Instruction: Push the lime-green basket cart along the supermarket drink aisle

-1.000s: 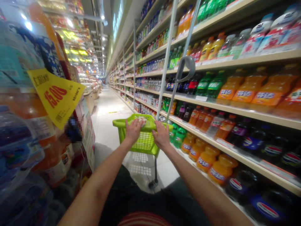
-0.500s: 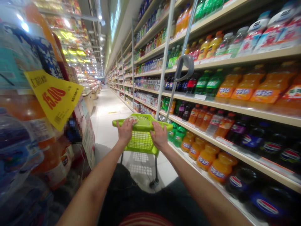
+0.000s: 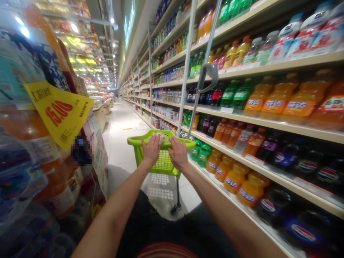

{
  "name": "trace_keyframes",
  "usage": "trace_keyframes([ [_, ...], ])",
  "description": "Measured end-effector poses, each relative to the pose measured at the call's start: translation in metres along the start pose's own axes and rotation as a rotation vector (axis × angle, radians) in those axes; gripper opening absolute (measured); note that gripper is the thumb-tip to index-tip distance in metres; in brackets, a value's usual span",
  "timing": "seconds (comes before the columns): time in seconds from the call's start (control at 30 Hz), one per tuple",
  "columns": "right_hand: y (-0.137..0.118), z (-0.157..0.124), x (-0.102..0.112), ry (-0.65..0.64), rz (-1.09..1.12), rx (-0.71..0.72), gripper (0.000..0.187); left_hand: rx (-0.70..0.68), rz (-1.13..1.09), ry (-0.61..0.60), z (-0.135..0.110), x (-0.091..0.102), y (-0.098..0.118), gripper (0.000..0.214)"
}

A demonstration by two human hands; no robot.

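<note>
A lime-green wheeled shopping basket (image 3: 135, 143) stands in the aisle just ahead of me. My left hand (image 3: 151, 150) lies on its near rim with the fingers pressed together over a small white cloth or paper (image 3: 161, 137). My right hand (image 3: 177, 154) rests beside it on the same rim, fingers draped over the edge. The two hands nearly touch. The basket's long grey pull handle (image 3: 212, 73) stands up and leans against the shelves on the right.
Long shelves of soft-drink bottles (image 3: 268, 104) run along the right, close to my right arm. On the left a stack of shrink-wrapped bottles (image 3: 27, 150) carries a yellow price tag (image 3: 57, 113). The pale tiled aisle floor (image 3: 120, 125) stretches ahead.
My left hand slid left along the rim with the white thing, then back right. My right hand shifted slightly left, so the hands are now close together.
</note>
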State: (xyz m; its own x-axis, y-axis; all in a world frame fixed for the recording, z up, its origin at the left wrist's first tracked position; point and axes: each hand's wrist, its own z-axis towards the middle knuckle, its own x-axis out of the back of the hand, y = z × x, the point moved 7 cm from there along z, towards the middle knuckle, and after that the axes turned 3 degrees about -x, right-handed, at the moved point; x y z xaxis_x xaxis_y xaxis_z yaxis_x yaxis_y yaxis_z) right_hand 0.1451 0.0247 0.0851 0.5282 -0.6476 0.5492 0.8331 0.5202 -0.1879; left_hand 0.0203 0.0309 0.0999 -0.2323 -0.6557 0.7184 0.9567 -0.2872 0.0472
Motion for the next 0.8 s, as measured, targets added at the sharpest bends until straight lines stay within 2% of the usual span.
trace_keyframes([
  [0.07,-0.014,0.006,-0.001,-0.018,0.025,0.044,0.045,-0.002,-0.038,-0.038,0.002,-0.006,0.016,0.049],
  [0.13,-0.027,0.012,-0.004,-0.056,0.031,0.069,0.044,0.01,-0.069,-0.076,0.002,-0.008,0.019,0.052],
  [0.2,-0.036,0.018,-0.008,-0.101,0.019,0.064,0.042,0.032,-0.081,-0.094,-0.001,-0.005,0.008,0.057],
  [0.27,-0.042,0.025,-0.012,-0.127,0.0,0.034,0.04,0.059,-0.065,-0.105,-0.005,-0.001,-0.012,0.064],
  [0.37,-0.05,0.034,-0.018,-0.134,-0.036,-0.002,0.034,0.044,0.007,-0.196,-0.012,-0.001,-0.036,0.067],
  [0.5,-0.054,0.041,-0.024,-0.113,-0.077,-0.017,0.028,0.024,0.083,-0.205,-0.015,-0.003,-0.043,0.065],
  [0.63,-0.037,0.033,-0.018,-0.071,-0.12,0.035,0.032,0.037,0.104,-0.186,-0.017,-0.004,-0.038,0.067],
  [0.8,0.026,0.013,0.006,-0.027,-0.226,-0.019,0.031,0.064,0.101,-0.212,-0.017,-0.001,-0.037,0.07],
])
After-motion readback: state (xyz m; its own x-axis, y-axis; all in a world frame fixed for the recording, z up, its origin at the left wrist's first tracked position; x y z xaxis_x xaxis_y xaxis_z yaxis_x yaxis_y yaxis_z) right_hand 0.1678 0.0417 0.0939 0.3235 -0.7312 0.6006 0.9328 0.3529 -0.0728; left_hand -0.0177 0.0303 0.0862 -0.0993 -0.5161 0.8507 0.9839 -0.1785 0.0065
